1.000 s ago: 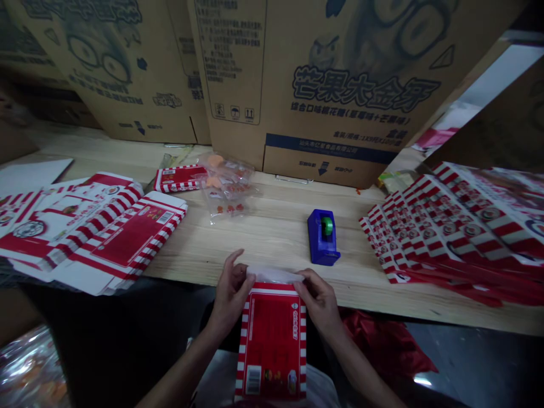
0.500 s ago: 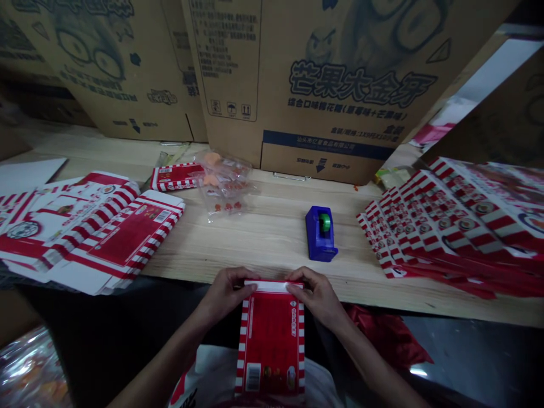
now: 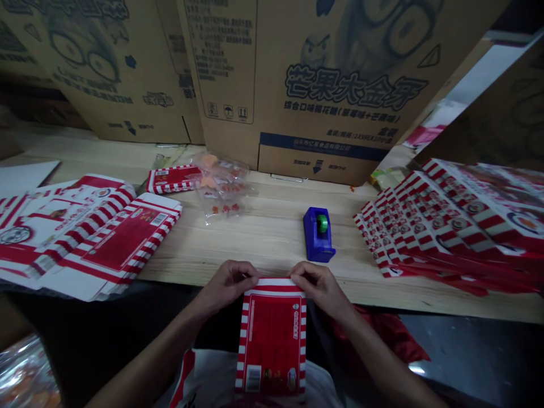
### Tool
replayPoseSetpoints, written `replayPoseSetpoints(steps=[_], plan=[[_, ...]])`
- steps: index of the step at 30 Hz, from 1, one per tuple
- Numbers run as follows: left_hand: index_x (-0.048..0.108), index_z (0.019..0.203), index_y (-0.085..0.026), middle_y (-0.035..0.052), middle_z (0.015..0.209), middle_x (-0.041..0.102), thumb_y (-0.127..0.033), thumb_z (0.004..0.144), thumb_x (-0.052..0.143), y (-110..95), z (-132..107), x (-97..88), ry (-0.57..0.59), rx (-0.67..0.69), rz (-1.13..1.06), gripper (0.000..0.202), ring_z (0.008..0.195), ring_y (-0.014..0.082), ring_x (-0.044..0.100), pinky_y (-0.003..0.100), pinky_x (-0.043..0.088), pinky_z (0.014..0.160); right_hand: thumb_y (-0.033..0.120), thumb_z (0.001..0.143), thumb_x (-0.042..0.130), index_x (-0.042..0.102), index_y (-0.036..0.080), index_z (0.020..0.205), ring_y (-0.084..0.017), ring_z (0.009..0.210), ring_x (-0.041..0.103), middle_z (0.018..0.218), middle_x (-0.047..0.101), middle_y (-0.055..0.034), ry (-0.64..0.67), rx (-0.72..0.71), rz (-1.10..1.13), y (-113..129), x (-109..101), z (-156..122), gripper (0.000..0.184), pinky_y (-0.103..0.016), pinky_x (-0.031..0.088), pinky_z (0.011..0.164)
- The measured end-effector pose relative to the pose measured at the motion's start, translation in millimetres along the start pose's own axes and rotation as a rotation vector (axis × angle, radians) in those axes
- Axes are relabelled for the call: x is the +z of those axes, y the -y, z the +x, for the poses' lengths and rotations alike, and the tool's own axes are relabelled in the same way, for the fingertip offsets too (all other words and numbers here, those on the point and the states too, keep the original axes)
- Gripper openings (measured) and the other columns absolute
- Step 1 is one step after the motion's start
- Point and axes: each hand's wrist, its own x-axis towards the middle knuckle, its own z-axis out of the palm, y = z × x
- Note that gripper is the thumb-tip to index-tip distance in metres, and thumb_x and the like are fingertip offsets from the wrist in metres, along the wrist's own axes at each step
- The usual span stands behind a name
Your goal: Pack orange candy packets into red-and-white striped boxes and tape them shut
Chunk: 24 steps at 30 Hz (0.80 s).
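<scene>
Two hands on one red-and-white striped carton (image 3: 272,340) right now: the left hand (image 3: 229,281) and the right hand (image 3: 321,286) each in a narrow grip on its top edge, the carton running down toward the person below the grip. Straight ahead of the grip on the counter (image 3: 263,243), one blue tape dispenser (image 3: 318,234). Further ahead and left, one clear plastic packet (image 3: 221,190) beside one flat carton (image 3: 170,179). Off left of the grip, a pile of flat cartons (image 3: 106,235); off right, a fanned stack of cartons (image 3: 442,226); beyond, two brown cardboard boxes (image 3: 318,96)
</scene>
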Motion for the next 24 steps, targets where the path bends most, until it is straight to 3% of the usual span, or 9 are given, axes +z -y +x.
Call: replayPoseSetpoints(steps=[3,8,13,19,24], plan=[[0.074,0.082,-0.015,0.0092,0.085,0.074,-0.034,0.081,0.066,6,-6,3.6,-0.042,0.074,0.091,0.021,0.078,0.019,0.066,0.029,0.05,0.071,0.035,0.081,0.068,0.066,0.019,0.081,-0.018,0.076,0.063,0.084,0.068,-0.0044,-0.03,-0.008,0.01,-5,2,-10,0.017,-0.027,0.048,0.068],[0.073,0.074,-0.013,0.006,0.068,0.073,-0.035,0.07,0.076,4,3,-2.8,0.02,-0.101,-0.117,0.022,0.058,0.0149,0.063,0.025,0.048,0.057,0.038,0.079,0.069,0.065,0.019,0.079,-0.019,0.078,0.064,0.086,0.07,-0.0052,-0.086,0.004,0.07,-8,6,-12,0.019,-0.029,0.05,0.07],[0.072,0.069,-0.013,0.0032,0.06,0.07,-0.03,0.07,0.076,-6,19,-11.3,0.098,-0.144,-0.082,0.018,0.051,0.0112,0.059,0.021,0.044,0.052,0.036,0.077,0.072,0.064,0.018,0.074,-0.015,0.067,0.061,0.075,0.069,-0.0026,-0.058,0.063,0.076,-3,4,-4,0.02,-0.025,0.048,0.061],[0.071,0.068,-0.014,0.0008,0.057,0.065,-0.027,0.075,0.066,-12,22,-13.9,0.211,-0.015,0.156,0.016,0.051,0.0108,0.054,0.021,0.042,0.051,0.032,0.079,0.068,0.065,0.018,0.07,-0.017,0.07,0.064,0.079,0.07,-0.0046,-0.053,0.044,0.031,-1,4,-3,0.017,-0.026,0.049,0.063],[0.074,0.075,-0.014,0.0042,0.068,0.069,-0.028,0.085,0.058,-20,11,-14.8,0.234,0.135,0.346,0.023,0.061,0.0143,0.059,0.024,0.047,0.06,0.026,0.086,0.062,0.065,0.019,0.069,-0.018,0.075,0.067,0.083,0.072,-0.0054,-0.049,-0.145,-0.166,0,5,-11,0.018,-0.028,0.05,0.07]])
